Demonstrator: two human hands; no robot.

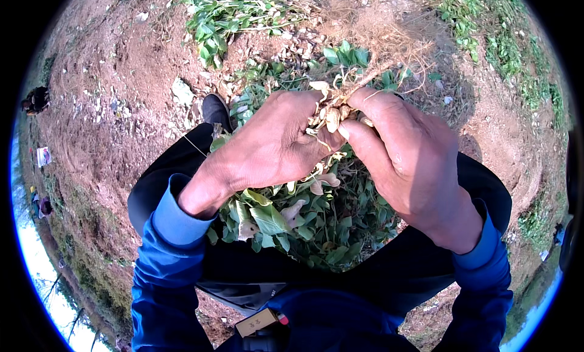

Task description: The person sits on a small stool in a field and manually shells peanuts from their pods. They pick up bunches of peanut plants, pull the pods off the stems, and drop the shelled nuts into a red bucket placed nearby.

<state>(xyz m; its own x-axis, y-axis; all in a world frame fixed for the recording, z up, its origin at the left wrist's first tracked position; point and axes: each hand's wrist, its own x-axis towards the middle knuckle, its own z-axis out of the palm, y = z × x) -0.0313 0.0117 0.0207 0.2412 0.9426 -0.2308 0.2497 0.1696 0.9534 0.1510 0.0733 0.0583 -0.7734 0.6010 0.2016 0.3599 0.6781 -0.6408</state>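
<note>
My left hand (269,137) grips an uprooted peanut plant just below its root crown. Pale peanut pods (333,117) cluster there between my two hands. My right hand (406,151) has its thumb and forefinger closed at the right side of the cluster; the other fingers curl behind and are partly hidden. Tangled brown roots (397,46) stick out beyond the hands, away from me. Below my hands, green peanut leaves (269,220), some yellowed, fill the gap between my thighs. How many pods my fingers cover cannot be seen.
A pile of pulled green plants (228,23) lies on the reddish soil ahead, and more greenery (502,51) runs along the right. My dark shoe (216,112) is at left. A small tan box (255,322) shows at my waist, beside a red-tipped object (282,318).
</note>
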